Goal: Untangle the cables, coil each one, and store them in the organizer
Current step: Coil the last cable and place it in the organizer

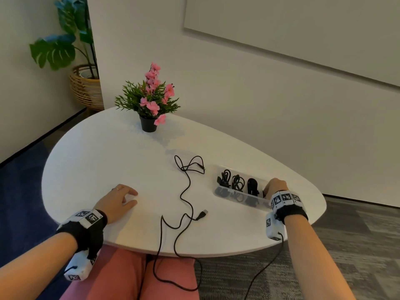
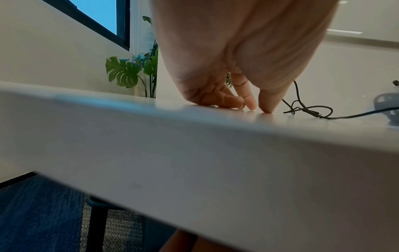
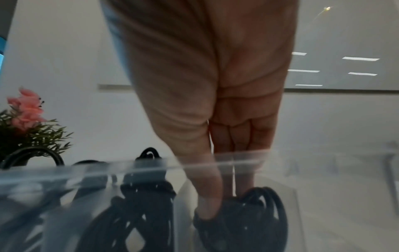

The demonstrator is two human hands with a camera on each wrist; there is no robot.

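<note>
A loose black cable [image 1: 185,192] snakes across the white table [image 1: 97,159]. Its USB plug [image 1: 203,213] lies near the front, and a long loop hangs off the front edge over my lap. A clear organizer [image 1: 262,198] at the right holds coiled black cables [image 1: 238,182] in separate compartments. My right hand [image 1: 275,187] reaches into its right-end compartment. In the right wrist view, the right hand [image 3: 224,199] pinches a coiled cable [image 3: 248,218] between thumb and fingers, low inside the organizer [image 3: 129,163]. My left hand [image 1: 123,198] rests on the table, holding nothing, fingertips [image 2: 250,104] down, left of the loose cable [image 2: 308,109].
A small black pot of pink flowers [image 1: 149,124] stands at the table's far side. A leafy plant in a wicker basket [image 1: 86,87] is on the floor beyond the far left edge. A wall runs close behind the table.
</note>
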